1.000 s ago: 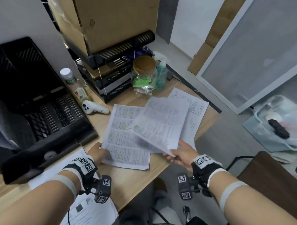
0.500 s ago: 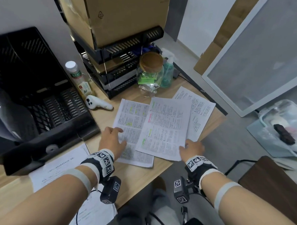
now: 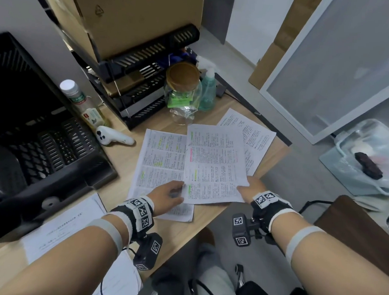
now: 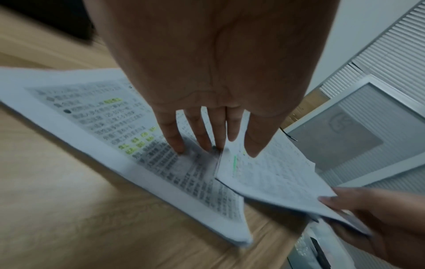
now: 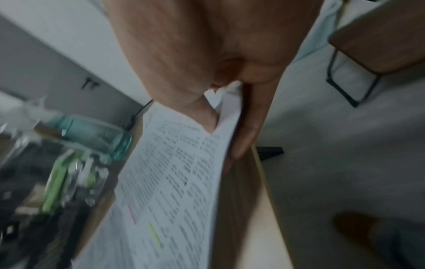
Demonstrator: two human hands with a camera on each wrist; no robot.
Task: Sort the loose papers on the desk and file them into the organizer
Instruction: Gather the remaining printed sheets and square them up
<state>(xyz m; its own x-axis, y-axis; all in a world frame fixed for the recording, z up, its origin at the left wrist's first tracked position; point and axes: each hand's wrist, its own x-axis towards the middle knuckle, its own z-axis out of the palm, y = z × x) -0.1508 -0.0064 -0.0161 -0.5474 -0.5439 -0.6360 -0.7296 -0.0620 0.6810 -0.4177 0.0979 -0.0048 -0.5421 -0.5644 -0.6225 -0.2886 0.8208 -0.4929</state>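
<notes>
Three lots of printed paper lie on the wooden desk (image 3: 126, 166): a left stack (image 3: 159, 159), a middle sheaf (image 3: 213, 161) overlapping it, and a right sheet (image 3: 254, 136). My right hand (image 3: 248, 187) pinches the sheaf's near right corner, thumb on top (image 5: 225, 140). With straight fingers, my left hand (image 3: 169, 194) rests on the left stack (image 4: 92, 112) at the sheaf's left edge (image 4: 271, 178). The thumb of that hand (image 4: 216, 149) lies over the edge. A black mesh organizer tray (image 3: 60, 186) stands at the left, and a stacked black organizer (image 3: 148, 54) at the back.
A cardboard box (image 3: 132, 17) sits on the stacked organizer. A bottle (image 3: 79, 100), a white controller (image 3: 113, 138), a glass jar (image 3: 182, 91) and a spray bottle (image 3: 208, 90) stand behind the papers. Another sheet (image 3: 63, 224) lies near left. The desk edge runs just right of the papers.
The right hand laid the raised sheaf down over the left stack and now pinches its near right corner. The left hand slid right to the sheaf's left edge.
</notes>
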